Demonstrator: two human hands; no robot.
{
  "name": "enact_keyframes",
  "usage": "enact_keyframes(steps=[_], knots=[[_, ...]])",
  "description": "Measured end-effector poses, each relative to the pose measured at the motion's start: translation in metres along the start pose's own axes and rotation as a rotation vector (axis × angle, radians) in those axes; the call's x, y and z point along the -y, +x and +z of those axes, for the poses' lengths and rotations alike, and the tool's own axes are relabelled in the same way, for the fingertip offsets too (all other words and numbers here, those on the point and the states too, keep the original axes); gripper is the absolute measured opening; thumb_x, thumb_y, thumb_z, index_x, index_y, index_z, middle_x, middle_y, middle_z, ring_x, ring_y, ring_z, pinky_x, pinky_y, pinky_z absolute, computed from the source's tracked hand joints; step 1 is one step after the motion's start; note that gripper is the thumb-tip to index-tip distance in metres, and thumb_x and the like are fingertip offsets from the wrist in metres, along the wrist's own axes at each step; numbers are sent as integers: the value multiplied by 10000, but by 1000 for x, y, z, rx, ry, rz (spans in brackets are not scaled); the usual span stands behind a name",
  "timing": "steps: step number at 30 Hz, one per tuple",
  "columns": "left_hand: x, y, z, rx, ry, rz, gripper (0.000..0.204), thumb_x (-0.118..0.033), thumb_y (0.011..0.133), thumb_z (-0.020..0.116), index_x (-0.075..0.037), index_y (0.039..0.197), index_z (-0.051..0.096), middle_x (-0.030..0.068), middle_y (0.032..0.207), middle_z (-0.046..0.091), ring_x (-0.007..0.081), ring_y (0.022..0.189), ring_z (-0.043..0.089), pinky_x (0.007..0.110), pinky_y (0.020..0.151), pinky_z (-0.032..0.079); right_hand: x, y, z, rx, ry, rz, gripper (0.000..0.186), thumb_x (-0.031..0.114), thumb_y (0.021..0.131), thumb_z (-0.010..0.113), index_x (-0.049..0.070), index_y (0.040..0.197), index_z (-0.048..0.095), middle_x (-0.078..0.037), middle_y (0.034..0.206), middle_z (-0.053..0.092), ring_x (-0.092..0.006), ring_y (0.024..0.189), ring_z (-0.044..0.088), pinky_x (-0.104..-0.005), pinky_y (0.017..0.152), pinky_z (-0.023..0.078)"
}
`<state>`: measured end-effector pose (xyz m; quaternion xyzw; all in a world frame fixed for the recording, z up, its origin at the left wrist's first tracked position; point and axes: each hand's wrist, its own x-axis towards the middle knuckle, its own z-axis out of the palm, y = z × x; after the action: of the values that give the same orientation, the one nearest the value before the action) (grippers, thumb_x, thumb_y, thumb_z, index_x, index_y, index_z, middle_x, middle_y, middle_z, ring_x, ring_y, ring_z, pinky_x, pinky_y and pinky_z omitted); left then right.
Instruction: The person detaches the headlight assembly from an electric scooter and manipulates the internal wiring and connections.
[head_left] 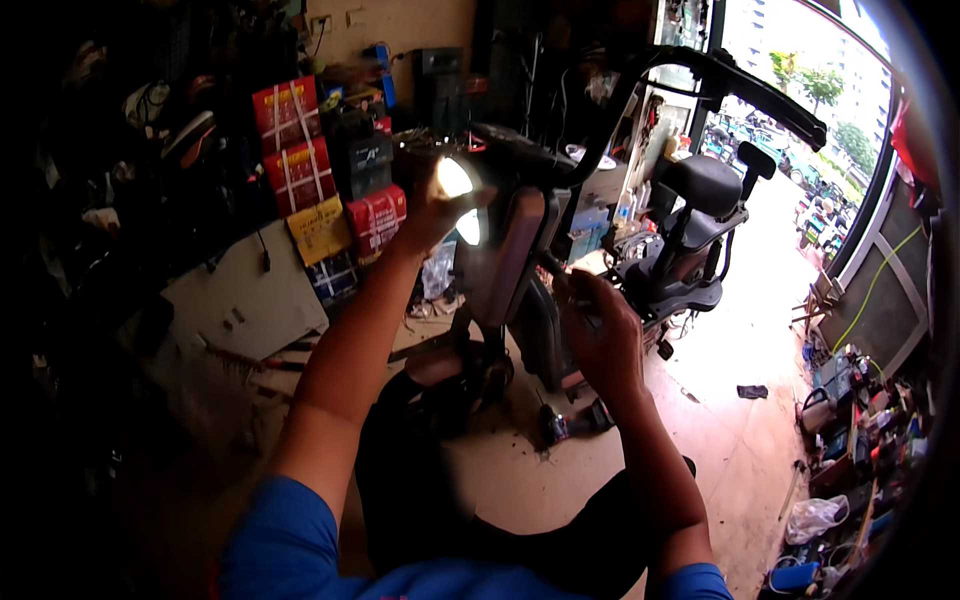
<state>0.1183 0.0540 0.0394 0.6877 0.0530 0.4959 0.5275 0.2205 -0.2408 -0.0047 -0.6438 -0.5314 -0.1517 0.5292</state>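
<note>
Black plastic and steel dominate the front end of an electric scooter standing in a cluttered repair workshop, seen from above the person's raised forearms. The left hand is lifted to the scooter's lit headlight, fingers wrapped round the lamp housing, apparently to steady the head of the machine while the other side is worked on; the glare hides exactly how the fingertips sit. The right hand is curled narrowly against the right flank of the front column, just below the handlebar, and seems to pinch a small dark part or tool, though its kind cannot be told. A cordless drill lies on the tiled floor between the forearms, near the scooter's base, within easy reach. Red cartons are stacked along the left wall, kept off the working area. A second scooter with a padded black seat stands toward the bright doorway, well apart. Loose tools and bags line the right-hand edge.
</note>
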Motion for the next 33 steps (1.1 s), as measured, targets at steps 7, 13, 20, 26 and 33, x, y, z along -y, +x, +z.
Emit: enact_keyframes(steps=[7, 13, 20, 26, 33], knots=[[0, -14, -5, 18, -109, -40, 1269, -397, 751, 938, 2, 1645, 130, 224, 1607, 290, 313, 1487, 286, 427, 1209, 283, 27, -23, 20, -31, -14, -4, 324, 101, 921, 720, 17, 1231, 678, -171, 1044, 738, -325, 932, 740, -414, 835, 576], [28, -27, -1, 14, -104, 1, 1367, -493, 750, 939, -47, 1662, 24, 251, 1656, 267, 338, 1545, 283, 449, 1247, 268, -4, -62, 67, 63, 181, 364, 391, 195, 933, 733, 19, 1278, 679, -203, 1115, 759, -329, 1036, 747, -400, 916, 567], [52, -29, 19, -37, -68, 212, 1530, -437, 634, 1019, 72, 1622, -32, 231, 1640, 256, 300, 1539, 234, 405, 1274, 207, -30, -62, 119, 225, 116, 448, 434, 253, 937, 741, -8, 1277, 674, -228, 1124, 753, -358, 1081, 734, -411, 941, 555], [48, -18, 9, 26, 7, 200, 1449, -379, 673, 1002, 85, 1625, 13, 237, 1620, 314, 302, 1503, 331, 414, 1251, 283, -46, -56, 130, 310, 88, 406, 476, 329, 943, 738, -56, 1219, 686, -258, 1040, 755, -380, 996, 747, -437, 865, 566], [52, -32, 9, -29, -15, 248, 1184, -332, 712, 987, 48, 1561, 254, 174, 1461, 514, 269, 1349, 535, 392, 1164, 438, -58, -54, 124, 248, 132, 495, 490, 315, 941, 741, -68, 1240, 676, -269, 1016, 748, -389, 967, 743, -431, 837, 568]])
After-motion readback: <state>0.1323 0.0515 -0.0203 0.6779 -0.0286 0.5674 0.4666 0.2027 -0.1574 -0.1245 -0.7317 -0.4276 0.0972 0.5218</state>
